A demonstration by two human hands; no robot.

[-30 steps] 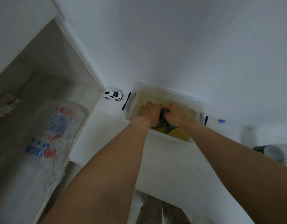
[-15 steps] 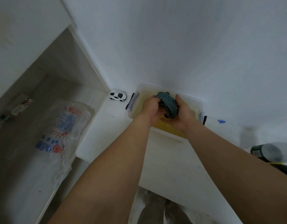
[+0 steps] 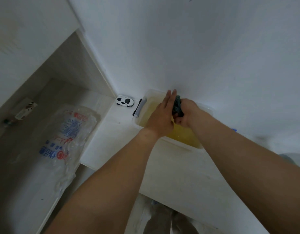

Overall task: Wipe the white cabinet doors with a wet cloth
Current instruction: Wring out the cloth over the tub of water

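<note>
A dark blue-grey wet cloth (image 3: 177,107) is bunched between my two hands, held above a clear plastic tub (image 3: 179,144) of yellowish water that stands on a white counter against the wall. My right hand (image 3: 186,114) is closed around the cloth. My left hand (image 3: 162,115) presses flat against the cloth's left side, fingers straight and pointing up. A white cabinet face (image 3: 24,39) rises at the upper left above an open shelf recess.
A small white toy car (image 3: 125,101) sits in the corner left of the tub's dark handle (image 3: 139,107). A printed clear plastic bag (image 3: 64,137) lies on the lower shelf at left, with a small carton (image 3: 26,109) behind it. The white wall (image 3: 196,48) fills the top.
The hands lifted the cloth out of the water and above the tub. My left hand went from gripping to pressing flat against it.
</note>
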